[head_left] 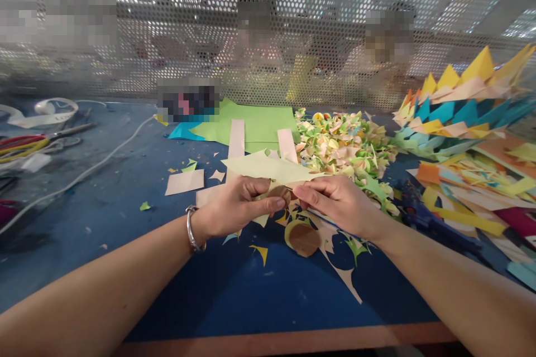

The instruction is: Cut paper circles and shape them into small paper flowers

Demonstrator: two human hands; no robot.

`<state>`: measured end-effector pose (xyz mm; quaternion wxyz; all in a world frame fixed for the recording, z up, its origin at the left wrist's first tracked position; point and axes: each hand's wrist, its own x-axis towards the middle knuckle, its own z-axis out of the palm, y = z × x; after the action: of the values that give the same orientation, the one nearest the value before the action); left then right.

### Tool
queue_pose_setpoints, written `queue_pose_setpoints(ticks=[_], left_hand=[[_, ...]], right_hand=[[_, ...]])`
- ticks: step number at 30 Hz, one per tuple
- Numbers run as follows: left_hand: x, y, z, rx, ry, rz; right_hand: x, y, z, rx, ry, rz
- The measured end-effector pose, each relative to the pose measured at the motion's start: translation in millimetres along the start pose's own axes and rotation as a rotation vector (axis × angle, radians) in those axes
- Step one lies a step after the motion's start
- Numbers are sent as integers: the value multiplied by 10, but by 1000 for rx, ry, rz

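My left hand, with a silver bracelet on the wrist, and my right hand meet over the blue table. Both pinch one pale yellow-green sheet of paper that fans out above my fingers. A small brown round piece shows between my thumbs; I cannot tell what it is. Under my hands lie a brown paper disc and pointed paper offcuts.
A heap of small folded paper pieces lies behind my right hand. Stacks of coloured paper fill the right side. Green sheets and pink strips lie further back. Scissors, tape and a white cord sit at left. People sit beyond a perforated metal screen.
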<state>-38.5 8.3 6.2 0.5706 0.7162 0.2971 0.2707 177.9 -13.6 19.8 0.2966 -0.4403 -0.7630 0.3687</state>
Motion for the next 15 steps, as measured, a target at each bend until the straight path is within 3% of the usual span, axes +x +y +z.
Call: queue_pose_setpoints(ticks=[8, 15], left_hand=[[0, 21, -42, -49, -121, -33], [10, 33, -80, -17, -155, -58]], right_hand=[[-8, 55, -18, -64, -58, -22], [-13, 33, -26, -82, -77, 7]])
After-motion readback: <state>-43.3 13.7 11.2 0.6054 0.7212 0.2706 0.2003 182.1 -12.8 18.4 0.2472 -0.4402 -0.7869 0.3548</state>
